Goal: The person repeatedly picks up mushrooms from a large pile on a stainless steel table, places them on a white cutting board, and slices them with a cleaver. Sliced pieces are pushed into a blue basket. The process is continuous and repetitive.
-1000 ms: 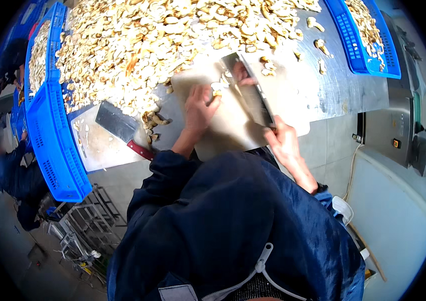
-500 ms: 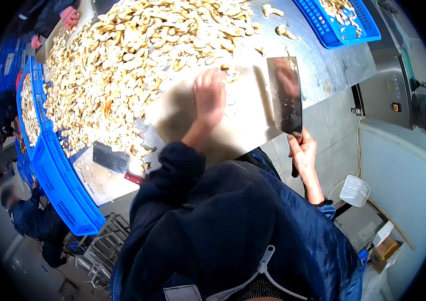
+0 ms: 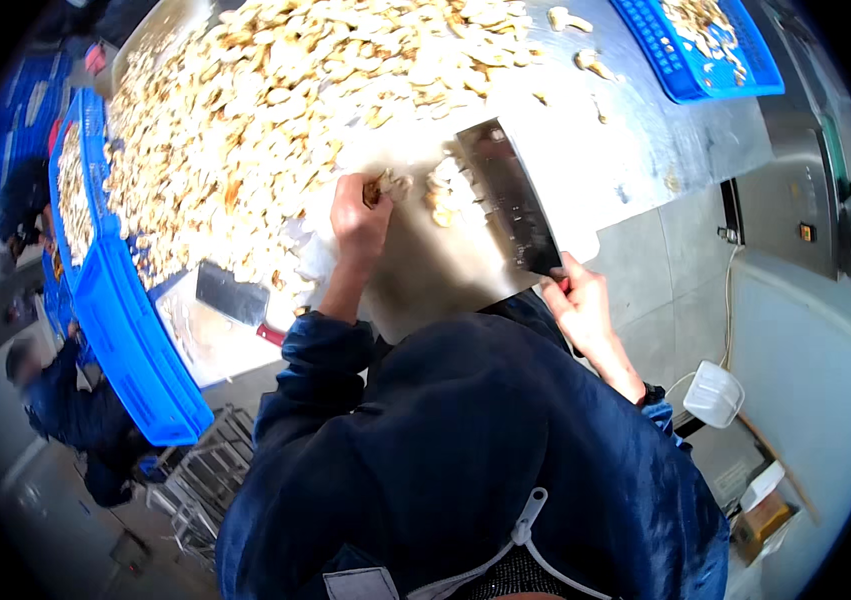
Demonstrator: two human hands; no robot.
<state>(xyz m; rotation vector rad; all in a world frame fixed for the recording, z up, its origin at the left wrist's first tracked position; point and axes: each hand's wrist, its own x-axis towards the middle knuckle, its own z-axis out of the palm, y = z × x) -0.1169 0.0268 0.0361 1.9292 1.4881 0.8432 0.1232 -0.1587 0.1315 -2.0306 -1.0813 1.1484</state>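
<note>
My left hand (image 3: pixel 360 225) is closed around a brown-and-white mushroom (image 3: pixel 392 186) above the left side of a pale cutting board (image 3: pixel 410 285). In my right hand (image 3: pixel 583 308) is the handle of a broad-bladed cleaver (image 3: pixel 510 190), its blade slanting up and left over the board. Just left of the blade lies a small cluster of cut mushroom pieces (image 3: pixel 440 195). A large heap of pale mushrooms (image 3: pixel 245 130) spreads over the metal table beyond my left hand. The underside of the held mushroom is hidden by my fingers.
A second cleaver (image 3: pixel 232 292) with a red handle lies on another board (image 3: pixel 190 335) at left. Blue crates (image 3: pixel 135 345) line the table's left edge; a blue basket (image 3: pixel 665 60) stands far right. Other people (image 3: pixel 70 395) are at the left.
My left hand has drawn back to the left and closed on a mushroom. The cleaver has swung left and tilted, beside the cut pieces, with my right hand following it.
</note>
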